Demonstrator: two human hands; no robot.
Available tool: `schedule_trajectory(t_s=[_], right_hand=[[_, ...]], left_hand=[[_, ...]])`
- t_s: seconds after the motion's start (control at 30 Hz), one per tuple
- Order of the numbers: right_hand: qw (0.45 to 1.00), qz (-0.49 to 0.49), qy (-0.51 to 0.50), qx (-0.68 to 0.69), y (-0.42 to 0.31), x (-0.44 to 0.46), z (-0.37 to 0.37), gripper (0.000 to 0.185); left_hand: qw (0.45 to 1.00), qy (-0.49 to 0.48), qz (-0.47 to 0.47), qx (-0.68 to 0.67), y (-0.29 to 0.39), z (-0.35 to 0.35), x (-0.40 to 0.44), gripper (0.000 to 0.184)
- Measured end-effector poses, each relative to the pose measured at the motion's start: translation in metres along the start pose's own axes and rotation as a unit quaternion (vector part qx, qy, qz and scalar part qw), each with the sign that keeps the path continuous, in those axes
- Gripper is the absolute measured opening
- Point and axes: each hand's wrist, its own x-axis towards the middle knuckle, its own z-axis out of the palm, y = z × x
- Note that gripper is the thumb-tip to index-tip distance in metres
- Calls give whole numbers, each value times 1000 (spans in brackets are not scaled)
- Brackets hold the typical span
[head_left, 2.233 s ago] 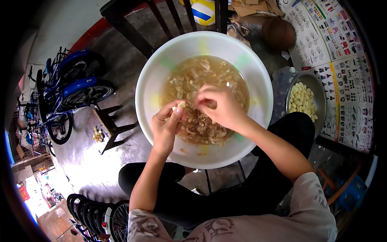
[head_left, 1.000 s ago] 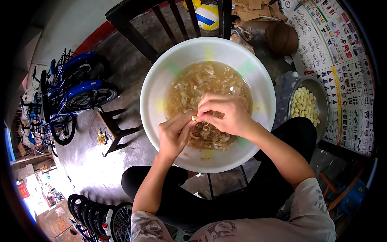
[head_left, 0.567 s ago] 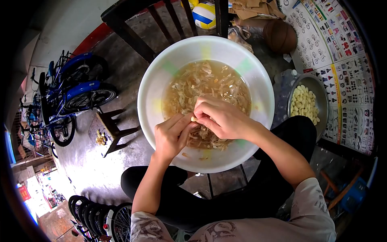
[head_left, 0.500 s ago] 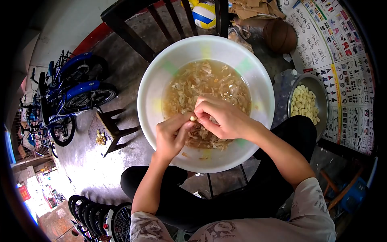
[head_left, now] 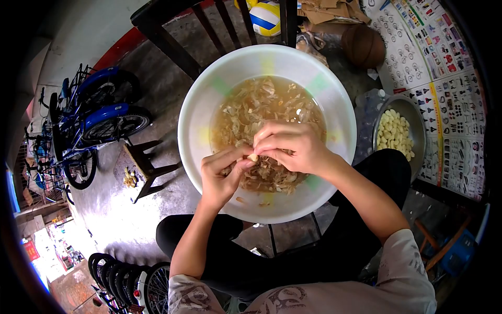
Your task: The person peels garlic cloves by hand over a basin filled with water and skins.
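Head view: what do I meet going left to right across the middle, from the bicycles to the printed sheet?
Blue-fendered bicycles → wooden stool → left hand → garlic clove → right hand → metal bowl of peeled cloves → printed sheet.

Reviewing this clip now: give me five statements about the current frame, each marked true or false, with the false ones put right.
1. The left hand holds a small pale garlic clove, with the right hand close against it. True.
2. The round grey metal bowl of pale cloves stands on the person's left. False: it stands on the right.
3. The water in the wide round white plastic basin is clear. False: it is cloudy brownish, with papery skins in it.
4. In the picture, the yellow, blue and white volleyball lies left of the round brown basketball. True.
5. The right hand is inside the metal bowl. False: it is over the basin.
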Motion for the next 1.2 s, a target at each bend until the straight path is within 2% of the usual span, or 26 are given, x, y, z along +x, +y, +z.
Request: schedule_trajectory(t_s=[0.17,0.23,0.33,0.53,0.77,0.97,1.03,1.2], right_hand=[[998,-45,-24,-26,0,-1,-7,14],[993,-76,-31,-83,-1,-1,-8,16],[990,-95,-25,-104,-4,0,-7,14],[987,-108,-48,-113,1,-3,-7,11],[979,-89,-95,-159,1,-8,-6,9],[984,-52,-77,-151,0,-5,-3,7],[988,-13,-54,-145,-3,-5,-1,8],[993,17,-31,-112,-6,-6,2,11]], left_hand=[[998,-21,-31,-54,5,3,-1,14],[997,-26,-37,-58,6,4,-1,13],[998,-41,-4,-43,4,2,-1,13],[994,-74,-28,-69,6,-1,2,13],[993,-106,-32,-51,3,-1,5,13],[995,-60,-51,-53,1,7,3,13],[998,-22,-44,-49,-1,10,2,14],[999,-1,-16,-31,0,11,2,16]])
